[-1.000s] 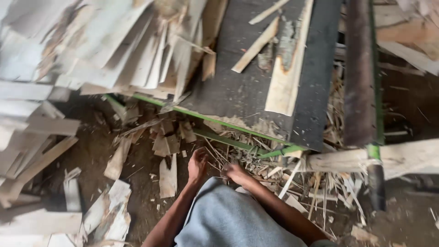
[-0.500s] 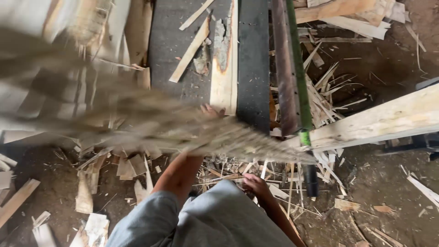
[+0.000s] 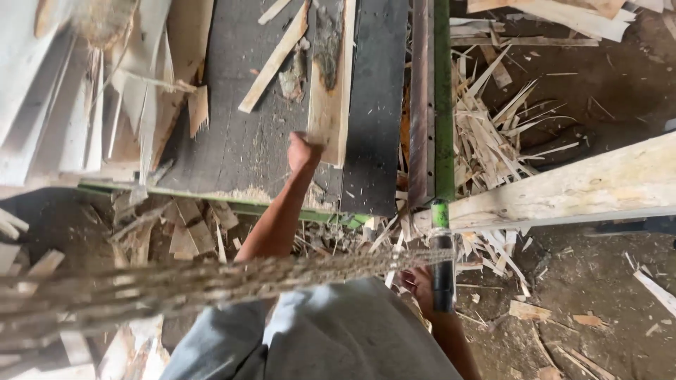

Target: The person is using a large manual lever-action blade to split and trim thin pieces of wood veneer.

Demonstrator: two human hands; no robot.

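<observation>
Nearest to me, my right hand hangs low beside my grey shorts, next to the black grip of a green-painted lever. A blurred bundle of rough fibrous strips crosses the view in front of it; I cannot tell whether the fingers close on the bundle or stay loose, since the bundle hides most of them.

Below, the dirt floor carries a loose litter of pale splinters and offcuts, thin, sharp-ended and irregular.

My left arm extends forward to the dark, flat machine table. My left hand wraps the near end of a pale wooden slab, fingers closed over the end edge. The slab lies lengthwise on the table, parallel to the rusty steel rail and the green frame member to its right. I judge that this alignment suits a straight push along the rail. The slab is rough-sawn, with a dark bark patch on its upper face.

A narrower strip lies diagonally beside it. To the left, thin pale boards lean in a stack. A heavy squared timber angles in from the right.
</observation>
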